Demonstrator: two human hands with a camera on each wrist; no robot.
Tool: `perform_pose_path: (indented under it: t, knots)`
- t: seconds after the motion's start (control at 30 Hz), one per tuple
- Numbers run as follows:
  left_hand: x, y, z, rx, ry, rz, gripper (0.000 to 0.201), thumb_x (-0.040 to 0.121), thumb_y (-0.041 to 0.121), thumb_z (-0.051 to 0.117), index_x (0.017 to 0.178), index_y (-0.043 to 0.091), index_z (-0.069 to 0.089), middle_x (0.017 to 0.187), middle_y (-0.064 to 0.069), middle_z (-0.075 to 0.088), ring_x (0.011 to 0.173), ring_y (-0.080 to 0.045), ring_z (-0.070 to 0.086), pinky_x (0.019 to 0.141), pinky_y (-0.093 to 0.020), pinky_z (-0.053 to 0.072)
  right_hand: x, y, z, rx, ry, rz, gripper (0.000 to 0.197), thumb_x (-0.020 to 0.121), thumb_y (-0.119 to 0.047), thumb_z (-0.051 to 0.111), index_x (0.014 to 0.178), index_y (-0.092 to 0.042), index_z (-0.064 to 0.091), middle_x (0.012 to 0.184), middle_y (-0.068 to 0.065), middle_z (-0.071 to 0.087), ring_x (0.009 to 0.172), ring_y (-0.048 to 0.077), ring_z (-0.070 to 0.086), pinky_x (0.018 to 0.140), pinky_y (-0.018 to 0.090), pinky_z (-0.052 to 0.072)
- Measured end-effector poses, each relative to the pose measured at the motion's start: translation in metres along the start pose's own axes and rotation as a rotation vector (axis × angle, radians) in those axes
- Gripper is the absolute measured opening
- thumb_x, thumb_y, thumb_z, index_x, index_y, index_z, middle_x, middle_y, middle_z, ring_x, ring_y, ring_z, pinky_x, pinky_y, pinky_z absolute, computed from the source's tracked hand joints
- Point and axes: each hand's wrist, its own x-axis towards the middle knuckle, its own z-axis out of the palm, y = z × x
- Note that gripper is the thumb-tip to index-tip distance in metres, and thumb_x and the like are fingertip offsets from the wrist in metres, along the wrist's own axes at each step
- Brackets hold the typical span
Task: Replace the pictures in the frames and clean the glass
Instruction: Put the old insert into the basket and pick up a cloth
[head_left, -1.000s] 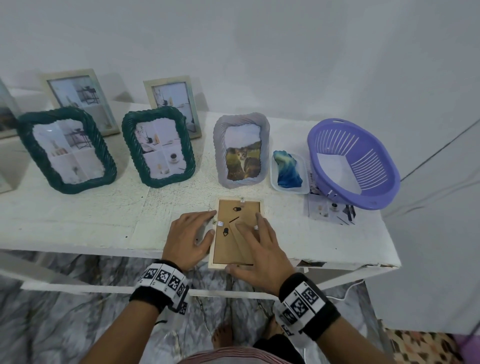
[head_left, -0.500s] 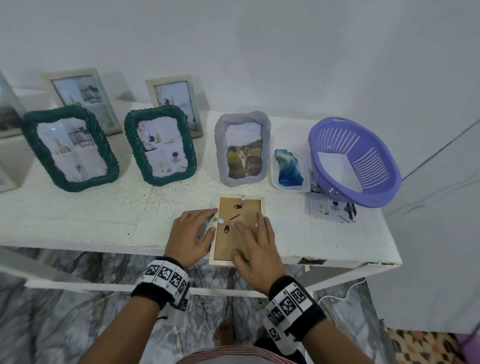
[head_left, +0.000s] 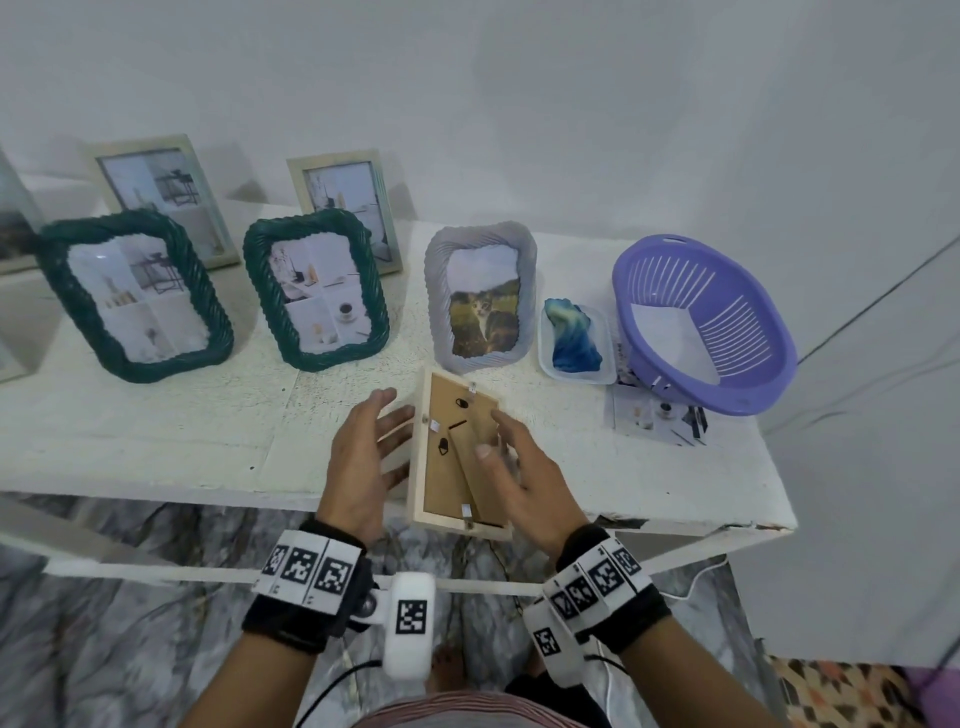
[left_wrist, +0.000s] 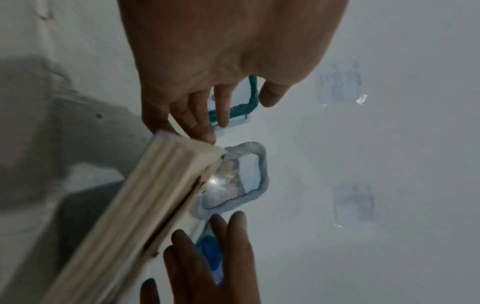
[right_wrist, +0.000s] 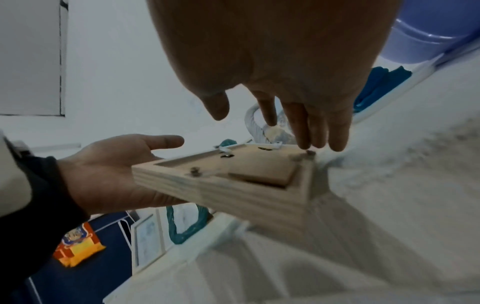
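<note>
A pale wooden picture frame (head_left: 457, 452) is held back-side up and tilted over the table's front edge, its brown backing board and folded stand showing. My left hand (head_left: 363, 457) supports the frame's left edge with straight fingers and an open palm. My right hand (head_left: 524, 483) lies on the right side, its straight fingers touching the back. In the right wrist view the frame (right_wrist: 233, 174) rests on the left palm (right_wrist: 111, 170). The left wrist view shows the frame's side (left_wrist: 145, 205) against the left fingertips (left_wrist: 205, 133). The glass side is hidden.
A grey frame with a cat picture (head_left: 480, 296) stands just behind, with two green frames (head_left: 317, 291) (head_left: 137, 296) to its left. A blue cloth in a white tray (head_left: 571, 338), a purple basket (head_left: 701, 322) and a loose print (head_left: 654, 421) are at right.
The wooden frame lay flat on the table under both hands; now it is raised and tilted, with the left hand turned palm-in at its left edge.
</note>
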Motion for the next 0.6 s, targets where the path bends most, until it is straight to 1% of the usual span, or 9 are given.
perform_pose_path:
  t: [0.1,0.17,0.23,0.27,0.33,0.4,0.47,0.53,0.6]
  knots:
    - [-0.008,0.014,0.015,-0.020,-0.124,-0.003,0.040,0.102,0.048,0.037,0.123,0.023,0.060,0.112,-0.001,0.073,0.101,-0.013,0.068,0.077,-0.035,0.051,0.003,-0.012,-0.010,0.098,0.031,0.016,0.058,0.095,-0.051,0.041,0.146,-0.029,0.030,0.141,-0.011,0.045,0.123,0.001,0.043,0.100,0.022,0.034]
    - [-0.011,0.016,0.029,0.023,-0.219,0.005,0.042,0.103,0.048,0.033,0.125,0.021,0.058,0.113,-0.003,0.073,0.104,-0.016,0.069,0.081,-0.037,0.054,0.004,-0.017,-0.021,0.206,0.087,0.044,0.059,0.088,-0.061,0.040,0.142,-0.036,0.034,0.131,-0.011,0.054,0.117,0.004,0.053,0.098,0.032,0.045]
    - [-0.011,0.011,0.041,0.122,-0.277,0.040,0.044,0.104,0.045,0.030,0.126,0.019,0.058,0.113,-0.003,0.073,0.104,-0.019,0.070,0.085,-0.037,0.054,0.004,-0.016,-0.035,0.305,0.123,0.080,0.059,0.083,-0.067,0.041,0.136,-0.040,0.038,0.120,-0.006,0.062,0.108,0.009,0.060,0.089,0.042,0.054]
    - [-0.010,0.007,0.045,0.178,-0.292,0.062,0.043,0.105,0.044,0.030,0.126,0.019,0.058,0.112,-0.001,0.074,0.103,-0.019,0.070,0.086,-0.036,0.054,0.002,-0.018,-0.043,0.321,0.133,0.092,0.060,0.082,-0.068,0.043,0.135,-0.041,0.039,0.117,0.000,0.065,0.104,0.015,0.063,0.084,0.045,0.056]
    - [-0.006,-0.002,0.048,0.280,-0.295,0.097,0.040,0.106,0.041,0.031,0.122,0.021,0.062,0.109,0.002,0.074,0.102,-0.016,0.070,0.088,-0.033,0.052,-0.002,-0.013,-0.058,0.273,0.170,0.104,0.059,0.083,-0.068,0.046,0.135,-0.040,0.040,0.108,0.012,0.067,0.098,0.025,0.065,0.083,0.049,0.055]
    - [-0.002,-0.013,0.048,0.357,-0.280,0.092,0.035,0.106,0.037,0.034,0.118,0.022,0.063,0.112,0.003,0.072,0.105,-0.015,0.067,0.087,-0.029,0.050,-0.006,-0.001,-0.068,0.220,0.196,0.127,0.059,0.085,-0.066,0.051,0.136,-0.037,0.039,0.097,0.011,0.070,0.090,0.024,0.068,0.083,0.050,0.055]
    - [0.002,-0.024,0.046,0.440,-0.264,0.074,0.030,0.105,0.037,0.038,0.118,0.024,0.061,0.119,0.001,0.066,0.107,-0.013,0.063,0.091,-0.031,0.049,-0.007,0.014,-0.073,0.223,0.217,0.167,0.047,0.088,-0.051,0.054,0.131,-0.039,0.040,0.090,0.014,0.071,0.083,0.031,0.069,0.078,0.054,0.055]
    - [0.006,-0.034,0.044,0.521,-0.256,0.070,0.028,0.103,0.040,0.042,0.122,0.027,0.058,0.124,0.001,0.063,0.109,-0.012,0.061,0.101,-0.039,0.047,-0.009,0.026,-0.075,0.288,0.260,0.179,0.038,0.096,-0.024,0.052,0.130,-0.038,0.043,0.089,0.024,0.069,0.084,0.045,0.065,0.075,0.059,0.054]
    - [0.006,-0.037,0.044,0.541,-0.262,0.057,0.030,0.102,0.040,0.045,0.130,0.030,0.052,0.128,0.000,0.060,0.110,-0.012,0.061,0.105,-0.042,0.045,-0.013,0.027,-0.076,0.388,0.280,0.173,0.041,0.098,-0.010,0.050,0.135,-0.026,0.045,0.092,0.018,0.072,0.087,0.036,0.069,0.073,0.048,0.057]
